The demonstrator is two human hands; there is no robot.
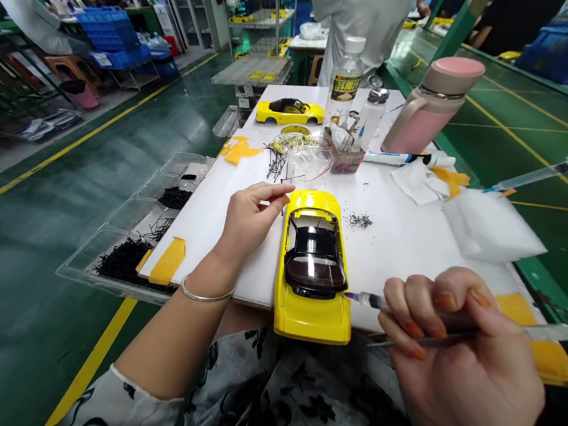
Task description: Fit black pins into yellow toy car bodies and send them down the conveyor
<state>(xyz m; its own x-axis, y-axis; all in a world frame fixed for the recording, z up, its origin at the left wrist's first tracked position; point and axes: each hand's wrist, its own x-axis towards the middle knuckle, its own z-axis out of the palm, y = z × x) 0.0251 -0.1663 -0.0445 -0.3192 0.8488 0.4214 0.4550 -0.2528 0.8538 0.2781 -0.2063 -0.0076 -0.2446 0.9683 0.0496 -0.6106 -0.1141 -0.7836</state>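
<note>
A yellow model car body [311,316] with a black roof and rear window lies at the near edge of the white board [391,250]. Beside its far left corner, my left hand [252,220] is closed in a pinch; what its fingertips hold, if anything, is too small to make out. My right hand [471,358] grips a thin syringe [369,300], whose purple tip reaches the right edge of the car's rear window. A thin metal tool [379,344] also passes under the fingers of that hand.
Behind the car are black strips [275,163], a small box [344,155], bottles, a pink flask [427,109] and another yellow car [290,112]. Black bits [361,221] and a white foam pouch [493,226] lie right. A tray [84,254] of black parts sits left.
</note>
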